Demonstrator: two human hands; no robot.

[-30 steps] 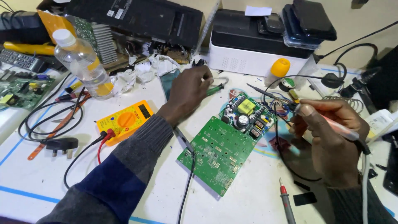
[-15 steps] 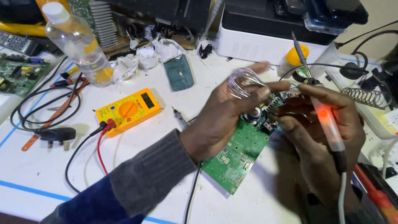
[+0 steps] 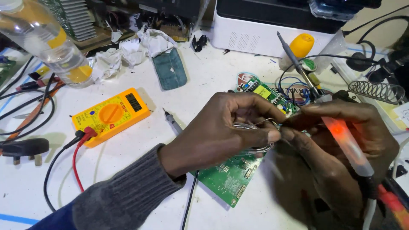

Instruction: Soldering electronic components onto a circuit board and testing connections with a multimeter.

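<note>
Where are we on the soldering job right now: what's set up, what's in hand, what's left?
Set up: the green circuit board lies on the bench, and the yellow multimeter sits beside it with leads plugged in. In hand: the left hand pinches a coil of thin solder wire, and the right hand holds the soldering iron, tip raised. Left: the tip is not yet on the board, so no joint is being made.

A single head-worn camera looked steeply down and forward from close above the counter (image 3: pixel 204 81), framing both hands at centre over the green board (image 3: pixel 230 181), with the printer (image 3: pixel 255 32) along the far edge.
</note>
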